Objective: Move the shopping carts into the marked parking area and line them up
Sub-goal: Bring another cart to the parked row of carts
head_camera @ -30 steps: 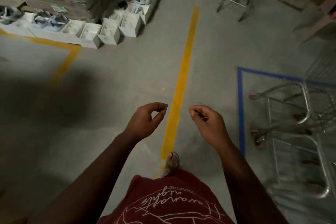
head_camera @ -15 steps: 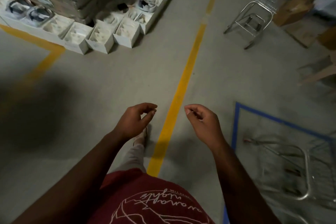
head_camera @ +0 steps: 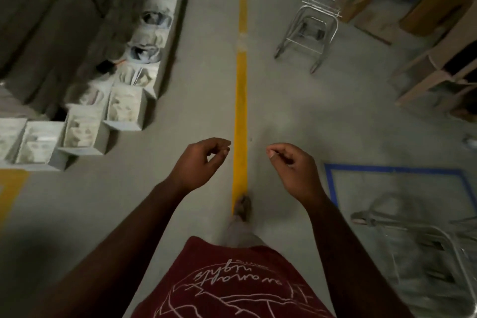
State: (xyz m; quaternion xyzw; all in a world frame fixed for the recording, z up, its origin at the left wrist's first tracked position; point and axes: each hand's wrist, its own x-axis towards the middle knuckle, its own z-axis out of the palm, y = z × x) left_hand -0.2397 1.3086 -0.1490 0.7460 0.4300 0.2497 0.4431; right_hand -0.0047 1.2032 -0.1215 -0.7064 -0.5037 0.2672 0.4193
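I see bare concrete floor open straight ahead along the yellow line. My left hand and right hand hang over it, curled and holding nothing. White open boxes wall the left side. A metal cart stands ahead on the right, cardboard cartons behind it. Another cart fills the blue-taped bay at lower right.

Floor of matt grey concrete with a smooth yellow painted line and blue tape border; shopping cart of bright bare wire metal; white boxes of matt cardboard; shirt of dark red printed cloth.
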